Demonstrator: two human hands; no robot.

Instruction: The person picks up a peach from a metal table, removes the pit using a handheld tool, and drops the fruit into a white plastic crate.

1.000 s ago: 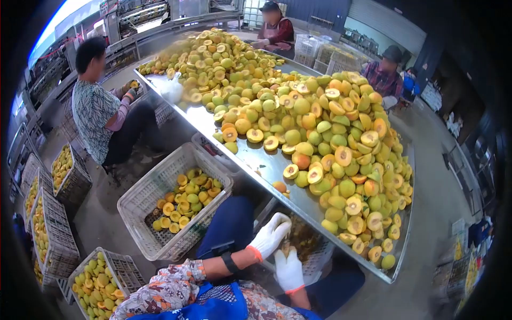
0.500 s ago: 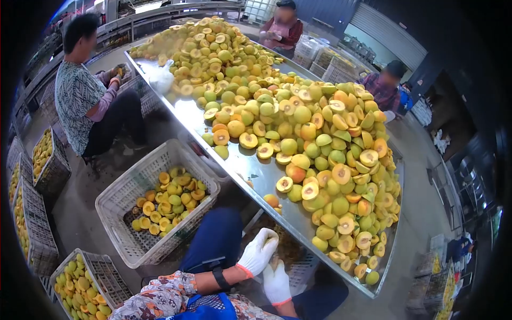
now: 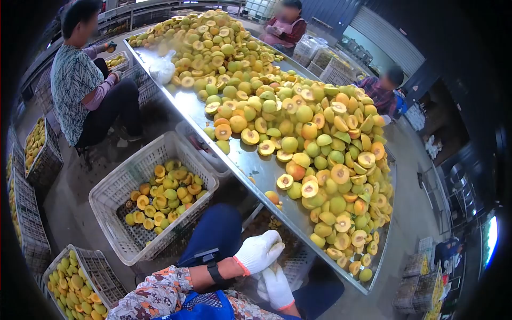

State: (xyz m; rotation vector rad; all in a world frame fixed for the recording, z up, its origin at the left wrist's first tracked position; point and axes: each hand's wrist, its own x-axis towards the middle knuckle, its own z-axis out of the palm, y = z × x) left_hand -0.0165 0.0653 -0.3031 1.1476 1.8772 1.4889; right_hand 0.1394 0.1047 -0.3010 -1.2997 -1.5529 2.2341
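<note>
My left hand [image 3: 260, 253], in a white glove with a dark band on the wrist, is above my lap with its fingers curled closed. Just below it, my right hand [image 3: 277, 288], also gloved in white, is closed and nearly touches it. Whatever lies between the fingers is hidden by the gloves. Under the hands stands a grey crate [image 3: 296, 269], partly covered by the table edge. Beside my knee, a large pale crate [image 3: 114, 234] holds hollowed yellow peach halves [image 3: 169, 196].
A metal table [image 3: 250, 165] carries a big heap of halved peaches [image 3: 320, 144], many with stones showing. A white plastic bag [image 3: 161, 68] lies on its far edge. Co-workers sit at the left [image 3: 80, 90], back [image 3: 285, 26] and right [image 3: 381, 90]. A full crate [image 3: 77, 285] stands lower left.
My hands have shifted slightly and stay close together; the left wrist has turned. The co-worker at the left has stretched an arm forward over a crate. The view has moved a little.
</note>
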